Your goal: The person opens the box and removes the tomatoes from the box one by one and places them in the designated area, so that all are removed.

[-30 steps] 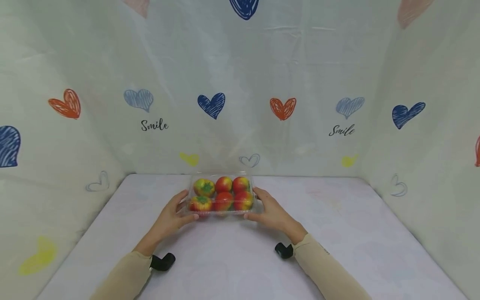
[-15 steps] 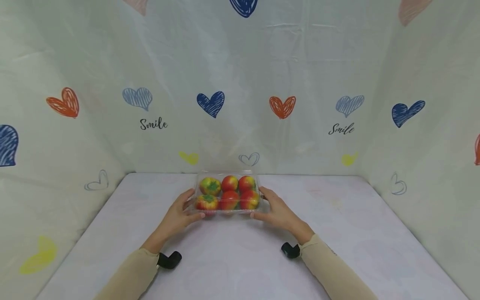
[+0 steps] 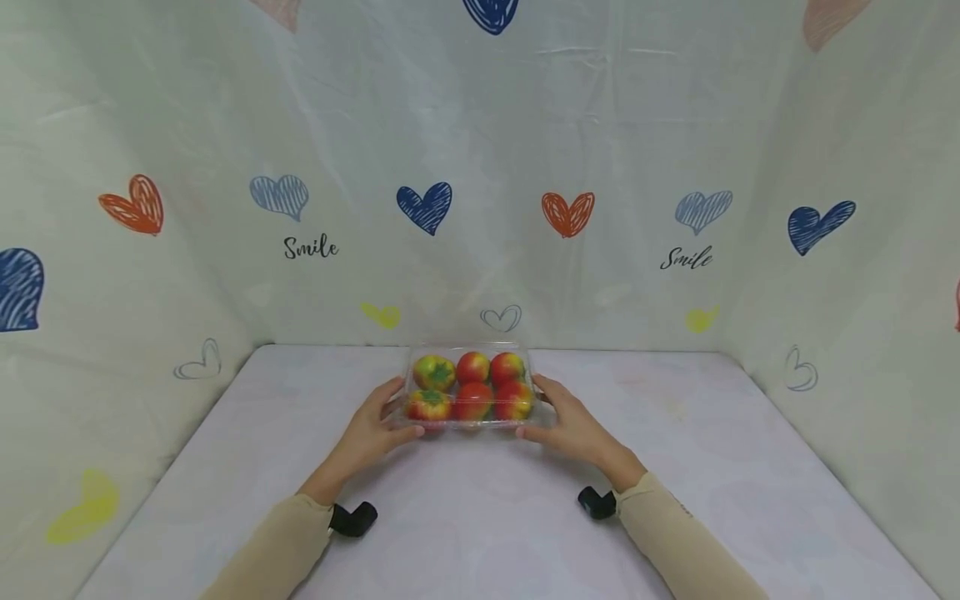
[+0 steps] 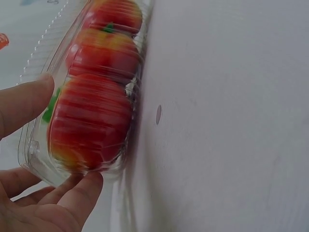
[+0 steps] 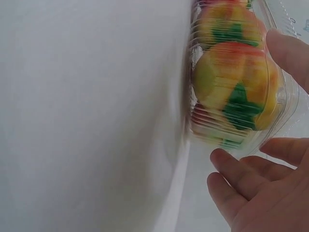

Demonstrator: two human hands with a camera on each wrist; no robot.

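A clear plastic clamshell box stands at the far middle of the table, with several red-and-yellow fruits in two rows inside. Green leaf-like patches show on some fruits. My left hand holds the box's left end, thumb at the front rim and fingers round the end wall. At the right end, my right hand holds it in the same way. In the left wrist view, the left fingers reach the end wall beneath a red fruit. The right thumb overlaps the rim in the right wrist view.
A white cloth covers the table. Behind it hangs a pale curtain printed with hearts and "Smile" lettering, which also runs along both sides. Black wrist cameras sit on both wrists at the beige sleeves.
Both hands have moved the fruit box to the right along the far part of the table, keeping their hold at its two ends. The fruits stay in the same arrangement.
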